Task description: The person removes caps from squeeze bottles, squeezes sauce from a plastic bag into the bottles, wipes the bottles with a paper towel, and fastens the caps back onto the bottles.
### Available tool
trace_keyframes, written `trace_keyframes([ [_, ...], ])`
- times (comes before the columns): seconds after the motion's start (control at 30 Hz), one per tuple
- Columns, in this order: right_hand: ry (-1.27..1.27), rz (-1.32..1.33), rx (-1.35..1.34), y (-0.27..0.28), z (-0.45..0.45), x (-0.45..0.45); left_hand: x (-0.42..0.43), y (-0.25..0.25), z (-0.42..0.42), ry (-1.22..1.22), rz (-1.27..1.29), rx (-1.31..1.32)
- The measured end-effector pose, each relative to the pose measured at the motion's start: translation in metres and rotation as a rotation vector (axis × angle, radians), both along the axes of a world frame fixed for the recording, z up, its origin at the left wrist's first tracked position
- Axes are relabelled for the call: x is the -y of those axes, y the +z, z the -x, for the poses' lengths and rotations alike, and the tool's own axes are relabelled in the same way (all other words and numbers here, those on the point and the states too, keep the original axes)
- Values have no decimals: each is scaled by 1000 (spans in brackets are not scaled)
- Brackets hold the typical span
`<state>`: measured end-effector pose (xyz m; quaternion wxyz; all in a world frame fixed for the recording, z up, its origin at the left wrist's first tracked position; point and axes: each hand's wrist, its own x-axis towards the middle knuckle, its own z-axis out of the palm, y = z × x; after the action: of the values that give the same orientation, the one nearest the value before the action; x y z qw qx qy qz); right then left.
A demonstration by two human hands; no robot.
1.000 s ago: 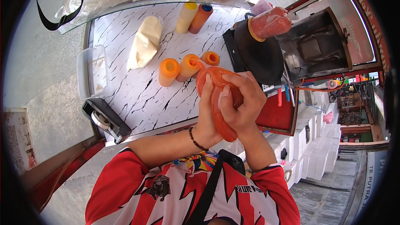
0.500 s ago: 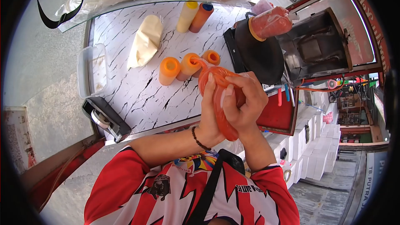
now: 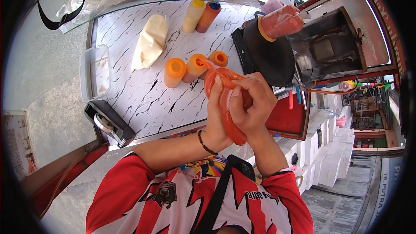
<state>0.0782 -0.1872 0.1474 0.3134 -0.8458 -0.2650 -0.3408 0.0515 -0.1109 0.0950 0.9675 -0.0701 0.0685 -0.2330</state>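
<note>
Both of my hands grip a clear plastic bag of orange-red sauce [image 3: 224, 104]. My left hand [image 3: 216, 112] wraps its near-left side, thumb on top, and my right hand [image 3: 251, 104] squeezes it from the right with bent fingers. The bag's narrow tip reaches into the mouth of the middle squeeze bottle [image 3: 195, 68], which is orange-rimmed and partly filled. To its left stands another open squeeze bottle [image 3: 174, 73]. A third open bottle [image 3: 218, 59] is just right of it, its lower part hidden behind the bag.
A cream-coloured bag [image 3: 149, 42] lies on the marble-patterned table [image 3: 147, 91]. Capped yellow [image 3: 193, 16] and blue-topped [image 3: 208, 17] bottles stand behind. At left are a plastic tub [image 3: 95, 73] and tape dispenser [image 3: 109, 123]; at right, a black round pan [image 3: 271, 56] with a red-filled bag [image 3: 282, 23].
My hands and the sauce bag stay in nearly the same place, shifted very slightly left in view along with the bottles. The bag's tip is still at the middle bottle.
</note>
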Motion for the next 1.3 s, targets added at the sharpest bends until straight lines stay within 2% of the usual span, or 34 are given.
trace_keyframes([
  [0.13, -36, 13, -91, 3, 7, 0, 1, -3, 0, 7, -15, -8],
  [0.33, -8, 1, -41, -3, 2, 1, -3, 0, 0, 15, -24, -1],
  [0.73, -39, 20, -114, -6, 8, 2, 6, -17, -2, 64, 9, -16],
  [1.3, -36, 19, -30, -9, 9, 1, 7, -18, 4, 27, 43, -29],
])
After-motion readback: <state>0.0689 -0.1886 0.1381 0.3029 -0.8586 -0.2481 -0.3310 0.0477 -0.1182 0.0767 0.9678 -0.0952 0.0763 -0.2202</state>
